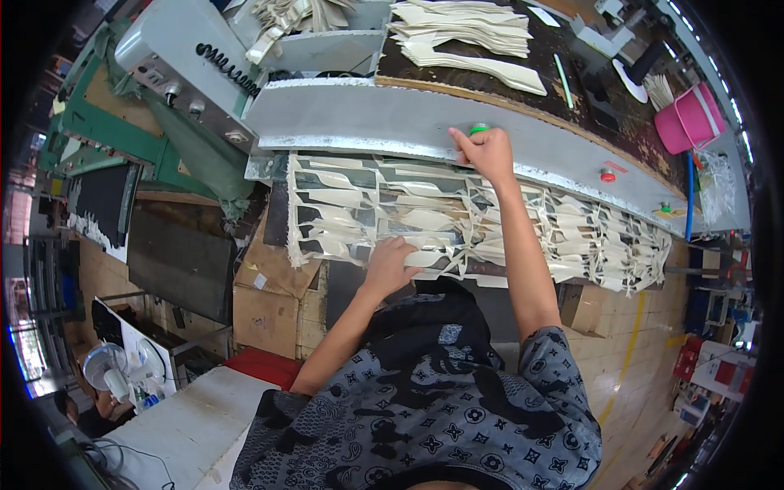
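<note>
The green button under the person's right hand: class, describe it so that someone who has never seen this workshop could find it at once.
Start at the long grey machine beam that runs across the bench above the cut cream sheet. About midway along its top, the right hand reaches up with a finger at a small round green button. The red button further right differs in colour, and the other green one sits far off near the beam's right end.

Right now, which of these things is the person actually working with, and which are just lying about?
In use:
right hand on the green button
left hand on the cut cream sheet
grey press beam

Lying about:
pink bucket
stacked cream pieces
cardboard boxes
small fan
</note>
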### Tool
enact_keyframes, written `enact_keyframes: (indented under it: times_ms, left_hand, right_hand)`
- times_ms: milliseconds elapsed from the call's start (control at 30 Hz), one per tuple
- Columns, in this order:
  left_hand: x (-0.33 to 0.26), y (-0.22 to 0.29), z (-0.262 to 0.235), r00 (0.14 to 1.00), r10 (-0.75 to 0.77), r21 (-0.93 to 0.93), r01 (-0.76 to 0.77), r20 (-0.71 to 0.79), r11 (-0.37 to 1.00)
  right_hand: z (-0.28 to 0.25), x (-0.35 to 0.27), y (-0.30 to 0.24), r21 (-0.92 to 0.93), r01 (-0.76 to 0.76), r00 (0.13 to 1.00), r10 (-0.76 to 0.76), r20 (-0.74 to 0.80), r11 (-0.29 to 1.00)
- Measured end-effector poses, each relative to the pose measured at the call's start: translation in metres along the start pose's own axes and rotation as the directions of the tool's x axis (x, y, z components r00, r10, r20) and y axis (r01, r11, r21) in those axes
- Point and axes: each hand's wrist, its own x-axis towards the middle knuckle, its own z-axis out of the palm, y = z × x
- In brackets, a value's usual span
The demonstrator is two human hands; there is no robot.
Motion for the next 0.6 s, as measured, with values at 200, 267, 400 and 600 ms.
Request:
enact_keyframes:
  times_ms: [200,267,400,600]
  left_hand:
    - [0.001,0.001,-0.005,0.999,0.012,0.006,-0.012,-0.032,1.000]
    - [0.001,-0.001,-0.005,0.999,0.007,0.006,-0.007,-0.035,1.000]
    - [0.001,-0.005,-0.003,0.999,0.030,0.017,-0.030,-0.041,0.999]
    - [0.002,-0.007,-0.007,0.996,0.072,0.043,-0.070,-0.043,0.997]
  right_hand:
    - [0.016,-0.093,0.059,0.099,0.014,1.000,-0.013,-0.007,0.995]
    - [0.019,-0.137,0.083,0.051,-0.052,0.999,0.052,0.014,0.997]
    - [0.034,-0.208,0.108,-0.030,-0.059,0.998,0.060,0.024,0.998]
    - [0.053,-0.234,0.076,-0.408,0.044,0.999,-0.032,0.037,0.912]
